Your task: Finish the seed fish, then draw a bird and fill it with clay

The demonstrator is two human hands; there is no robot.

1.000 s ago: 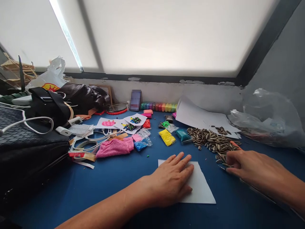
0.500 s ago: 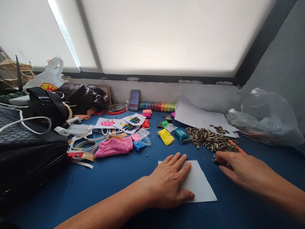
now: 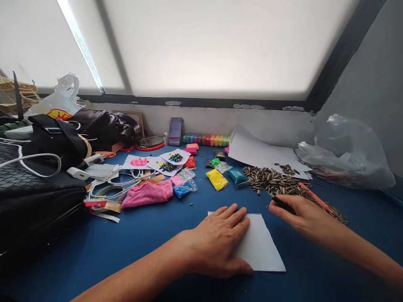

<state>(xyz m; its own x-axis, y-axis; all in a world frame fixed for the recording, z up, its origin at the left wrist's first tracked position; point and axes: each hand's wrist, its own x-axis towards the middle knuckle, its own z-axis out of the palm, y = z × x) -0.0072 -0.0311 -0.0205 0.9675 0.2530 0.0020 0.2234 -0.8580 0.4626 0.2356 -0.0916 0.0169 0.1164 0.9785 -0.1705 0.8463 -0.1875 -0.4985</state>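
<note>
One black tool (image 3: 285,205), apparently three decorated cards (image 3: 168,166)

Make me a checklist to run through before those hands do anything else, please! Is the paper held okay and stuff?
1. Left hand pressed on the white paper: ok, fingers spread across it.
2. Right hand gripping the dark pen-like tool: ok.
3. Tool away from the left hand's fingers: ok, it is off to the right of the paper.
4. Striped seeds off the paper: ok, the pile lies behind it.
5. Paper smooth under the left hand: cannot tell, the hand hides it.
6. Tool's tip good to use: cannot tell, too small to see.
</note>
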